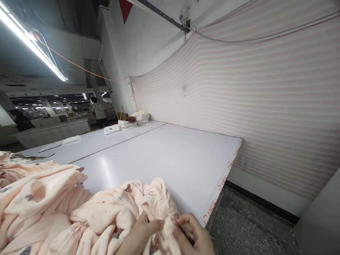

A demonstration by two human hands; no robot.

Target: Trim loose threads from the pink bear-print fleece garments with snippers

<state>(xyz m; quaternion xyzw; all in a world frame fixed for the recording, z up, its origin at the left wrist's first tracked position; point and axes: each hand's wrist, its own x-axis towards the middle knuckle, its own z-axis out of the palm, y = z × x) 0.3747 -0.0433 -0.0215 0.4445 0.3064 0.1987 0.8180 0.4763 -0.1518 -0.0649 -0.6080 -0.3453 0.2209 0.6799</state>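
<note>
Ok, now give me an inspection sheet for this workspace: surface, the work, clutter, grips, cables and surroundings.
Surface: pale tabletop, a dark seam across it, red printing along the right edge.
Job's things: peach fabric with printed motifs, bunched along the near side.
Clutter: folded white stacks at the far end, a brown bundle on top.
Grips: left grip and right grip both pinch the peach fabric.
Cables: orange cable strung overhead; grey cable near the top of the striped sheet.
Surroundings: striped sheet hung along the wall, lit tube lamp, speckled floor, a person beyond the table.
</note>
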